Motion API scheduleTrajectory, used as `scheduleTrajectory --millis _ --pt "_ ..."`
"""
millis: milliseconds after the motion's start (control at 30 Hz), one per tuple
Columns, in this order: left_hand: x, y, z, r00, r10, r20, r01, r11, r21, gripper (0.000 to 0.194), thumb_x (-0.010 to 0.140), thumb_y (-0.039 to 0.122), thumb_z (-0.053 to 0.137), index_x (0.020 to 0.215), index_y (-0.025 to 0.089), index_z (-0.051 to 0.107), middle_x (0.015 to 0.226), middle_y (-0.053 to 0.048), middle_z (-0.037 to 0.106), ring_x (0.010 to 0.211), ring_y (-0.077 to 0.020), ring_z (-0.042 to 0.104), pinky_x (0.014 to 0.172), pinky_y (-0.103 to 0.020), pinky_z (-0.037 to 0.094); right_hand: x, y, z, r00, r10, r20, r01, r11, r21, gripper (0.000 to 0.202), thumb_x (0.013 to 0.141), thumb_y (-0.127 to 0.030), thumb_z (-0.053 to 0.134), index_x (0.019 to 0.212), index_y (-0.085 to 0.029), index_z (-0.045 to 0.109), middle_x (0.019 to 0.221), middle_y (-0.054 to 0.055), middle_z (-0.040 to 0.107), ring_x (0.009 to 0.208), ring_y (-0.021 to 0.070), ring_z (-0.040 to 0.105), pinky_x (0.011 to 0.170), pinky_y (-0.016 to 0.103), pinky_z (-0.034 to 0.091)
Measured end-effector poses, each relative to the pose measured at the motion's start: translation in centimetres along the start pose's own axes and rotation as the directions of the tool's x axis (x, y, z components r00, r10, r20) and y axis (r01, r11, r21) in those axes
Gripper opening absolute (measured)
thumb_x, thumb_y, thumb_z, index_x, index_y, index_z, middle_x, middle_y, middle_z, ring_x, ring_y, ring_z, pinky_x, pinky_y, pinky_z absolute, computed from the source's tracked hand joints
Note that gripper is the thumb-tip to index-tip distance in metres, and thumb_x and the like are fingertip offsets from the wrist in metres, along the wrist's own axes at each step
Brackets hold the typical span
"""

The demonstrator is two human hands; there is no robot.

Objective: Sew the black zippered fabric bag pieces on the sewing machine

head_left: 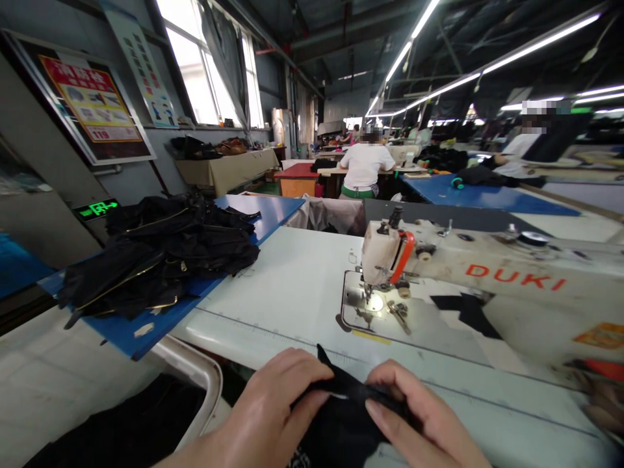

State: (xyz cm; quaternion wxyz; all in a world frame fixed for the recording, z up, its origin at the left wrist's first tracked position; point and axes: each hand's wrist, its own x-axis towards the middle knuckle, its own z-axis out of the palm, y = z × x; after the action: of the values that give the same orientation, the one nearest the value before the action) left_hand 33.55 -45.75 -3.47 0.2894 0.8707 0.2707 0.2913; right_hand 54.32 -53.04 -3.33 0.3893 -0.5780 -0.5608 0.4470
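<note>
Left hand: my left hand (280,406) pinches the black cloth (344,426) between thumb and fingers.
Right hand: my right hand (422,416) grips the same cloth farther right, thumb nearest me.
Cloth: I find it between both hands, at the near edge of the pale worktable (287,279), its upper edge folded; a pointed corner stands up.
Sewing machine: the machine (487,266) stands beyond, apart from the cloth, its needle area lit.
Garment pile: black zippered pieces (166,253) lie heaped on a blue surface (124,335), left.

Left hand (277,395) and right hand (423,409), both bare (left wrist (217,434) likewise).
</note>
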Motion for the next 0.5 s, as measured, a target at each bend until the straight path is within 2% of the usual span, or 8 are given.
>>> scheduleTrajectory --millis 133,233,333,500 --pt "0.8 -0.2 0.8 0.996 0.031 0.086 -0.038 0.996 0.077 0.012 0.087 0.015 0.051 0.094 0.02 0.06 0.092 -0.005 0.061 0.089 -0.0176 0.055 0.083 -0.032 0.046 0.1 0.9 0.0 0.995 0.008 -0.104 -0.007 1.0 0.005 0.024 0.086 -0.046 0.048 0.09 -0.024 0.056 0.077 0.001 0.057 0.073 0.0172 0.056 0.067 0.025 0.049" --pt "1.3 -0.3 1.2 0.996 0.015 0.091 -0.026 0.993 0.116 0.013 0.086 0.012 0.049 0.089 0.02 0.059 0.086 -0.004 0.061 0.085 -0.018 0.054 0.081 -0.033 0.045 0.1 1.6 -0.2 0.988 -0.028 -0.153 0.026 1.0 -0.016 0.027 0.085 -0.045 0.05 0.1 -0.025 0.057 0.09 0.003 0.062 0.086 0.0198 0.059 0.076 0.026 0.05" --pt "1.7 -0.1 1.4 0.995 -0.065 0.081 0.058 0.995 0.085 0.014 0.087 0.011 0.044 0.085 0.02 0.056 0.084 -0.004 0.059 0.084 -0.0175 0.054 0.08 -0.032 0.045 -0.1 2.0 -0.8 0.986 -0.053 -0.159 0.041 0.996 -0.077 0.026 0.086 -0.044 0.049 0.102 -0.026 0.059 0.097 0.004 0.063 0.094 0.0211 0.059 0.081 0.027 0.049" --pt "2.6 1.8 0.7 0.943 -0.284 0.175 0.293 0.956 -0.027 0.01 0.089 0.02 0.044 0.085 0.022 0.053 0.082 0.0 0.059 0.076 -0.0141 0.056 0.068 -0.024 0.045 -0.4 1.8 -1.7 0.996 -0.035 -0.076 0.022 0.985 -0.17 0.021 0.085 -0.043 0.051 0.08 -0.024 0.059 0.073 0.0 0.057 0.068 0.0163 0.054 0.062 0.023 0.046"
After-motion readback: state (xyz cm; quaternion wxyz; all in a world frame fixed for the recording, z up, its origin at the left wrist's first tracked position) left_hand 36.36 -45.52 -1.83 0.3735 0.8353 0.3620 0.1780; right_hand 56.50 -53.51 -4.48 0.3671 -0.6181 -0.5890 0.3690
